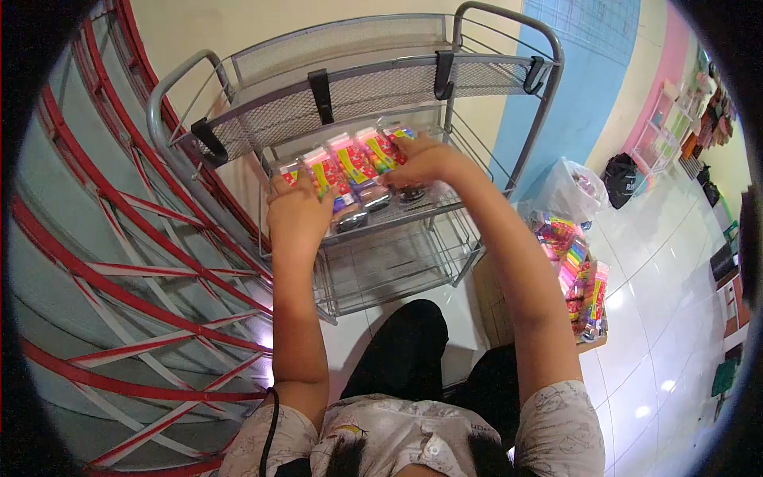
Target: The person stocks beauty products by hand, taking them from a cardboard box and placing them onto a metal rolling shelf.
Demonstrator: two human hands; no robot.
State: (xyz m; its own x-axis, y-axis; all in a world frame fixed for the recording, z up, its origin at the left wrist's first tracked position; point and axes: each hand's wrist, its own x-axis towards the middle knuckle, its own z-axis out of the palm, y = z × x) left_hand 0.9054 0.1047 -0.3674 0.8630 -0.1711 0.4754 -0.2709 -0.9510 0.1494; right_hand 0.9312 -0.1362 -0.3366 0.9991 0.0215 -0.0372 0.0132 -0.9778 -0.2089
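A grey wire rack [509,151] with three tiers stands in front of me. On its middle tier lies a row of clear blister packs [356,163] with pink, red and yellow cards. My left hand [298,208] rests on the left end of the row, fingers closed over a pack. At the right end, my right hand [421,157] grips another pack. Dark round items [373,200] show through the plastic below the cards.
The rack's top mesh shelf [373,91] overhangs the row; the bottom wire basket [381,266] sits below. A box of more colourful packs [580,278] and a plastic bag [572,191] lie on the white tiled floor to the right. Glass with red stripes [119,262] stands left.
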